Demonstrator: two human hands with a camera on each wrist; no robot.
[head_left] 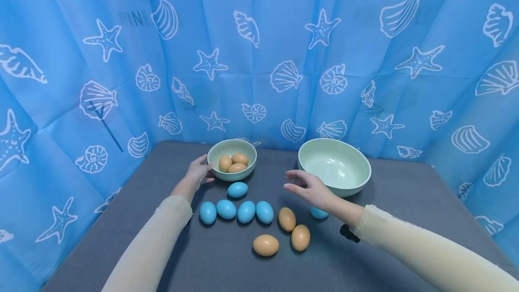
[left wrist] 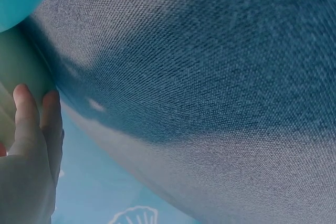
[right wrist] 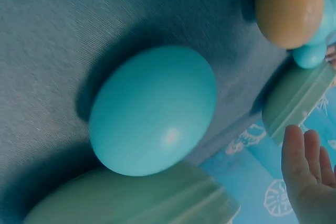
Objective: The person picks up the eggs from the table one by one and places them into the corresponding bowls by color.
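Observation:
My left hand (head_left: 198,172) is at the left side of a small pale green bowl (head_left: 233,177) holding three brown eggs (head_left: 237,167). In the left wrist view, fairly straight fingers (left wrist: 26,114) touch its outer wall. My right hand (head_left: 310,188), fingers slightly bent and holding nothing, hovers above the table in front of a large pale green bowl (head_left: 352,179). Beneath the right forearm lies a blue egg (right wrist: 155,111), partly hidden in the head view. Several blue eggs (head_left: 246,212) sit in front of the small bowl, one (head_left: 237,189) just below it.
Three brown eggs (head_left: 266,245) lie on the grey tablecloth (head_left: 219,265), right of the blue row and nearer me. A blue curtain (head_left: 259,57) with white shell and starfish prints hangs behind the table. A dark band (head_left: 349,233) shows under the right wrist.

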